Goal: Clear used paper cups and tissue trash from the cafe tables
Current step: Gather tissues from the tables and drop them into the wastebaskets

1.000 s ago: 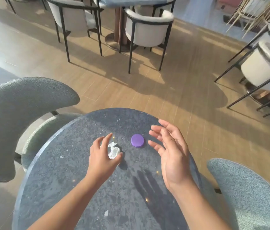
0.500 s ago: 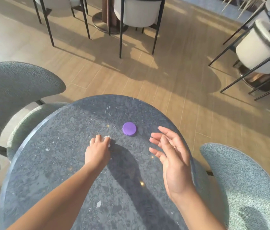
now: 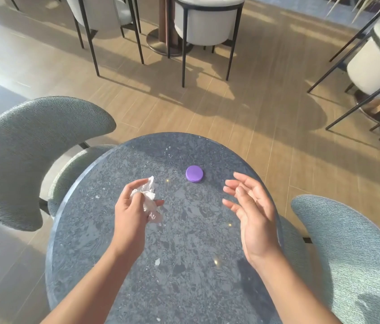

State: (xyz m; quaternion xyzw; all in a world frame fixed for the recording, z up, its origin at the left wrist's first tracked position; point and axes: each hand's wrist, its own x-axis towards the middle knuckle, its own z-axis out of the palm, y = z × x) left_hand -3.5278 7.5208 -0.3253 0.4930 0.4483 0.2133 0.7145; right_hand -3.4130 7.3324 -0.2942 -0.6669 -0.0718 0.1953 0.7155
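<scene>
I see the left hand [image 3: 133, 206] clenched round a crumpled tissue [image 3: 148, 195], lifted just above the round stone table [image 3: 184, 265]. Right hand [image 3: 252, 213] hovers fingers loose, holding nothing. Purple disc [image 3: 194, 174] sits on the table between them, farther back.

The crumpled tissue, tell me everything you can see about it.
The tissue is a white, crumpled wad of thin, soft-looking paper, with creased folds and a corner sticking up. The left hand grips it between thumb and curled fingers, over the dark speckled table, left of the purple disc. Whether its lower end touches the table cannot be told.
</scene>
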